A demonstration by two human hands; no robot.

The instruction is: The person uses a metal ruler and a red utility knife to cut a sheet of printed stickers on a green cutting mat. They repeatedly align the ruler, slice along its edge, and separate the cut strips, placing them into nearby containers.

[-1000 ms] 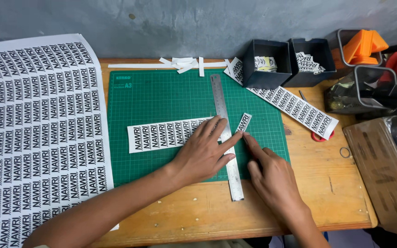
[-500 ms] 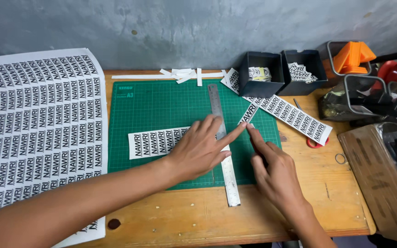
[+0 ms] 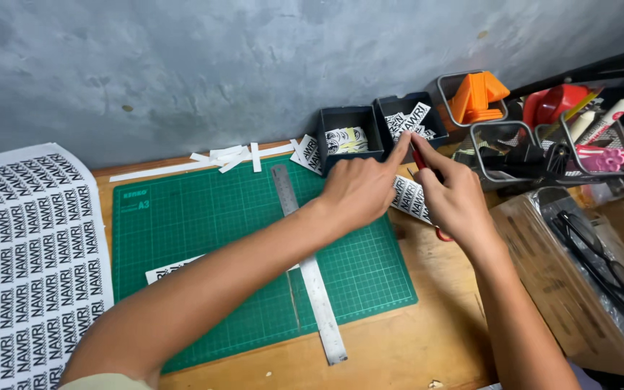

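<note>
At the far right of the desk, both my hands have left the cutting mat (image 3: 204, 217) and gone up to the two dark boxes by the wall; half a second ago they were down at the steel ruler (image 3: 305, 253) over the mat. Left hand (image 3: 359, 189) has its index finger stretched out, tip at the near rim of the right dark box (image 3: 402, 114), other fingers curled in loosely; no clear grasp that I can see. Right hand (image 3: 456, 198) is clenched around a red-handled tool (image 3: 418, 157), mostly hidden, with the fingertips pinched at the same spot. The cut label strip (image 3: 414, 115) that was between my fingertips on the mat is now at that box, resting on the loose labels inside; its long axis is tilted, running from near-left up to far-right, upper end poking over the rim. I cannot tell whether a finger is touching it. The left dark box (image 3: 347, 128) holds rolled labels. The ruler lies unheld across the mat, long axis far-left to near-right. A longer label strip (image 3: 175, 269) lies on the mat under my left forearm, and the big printed sheet (image 3: 23, 245) sits far left.
</note>
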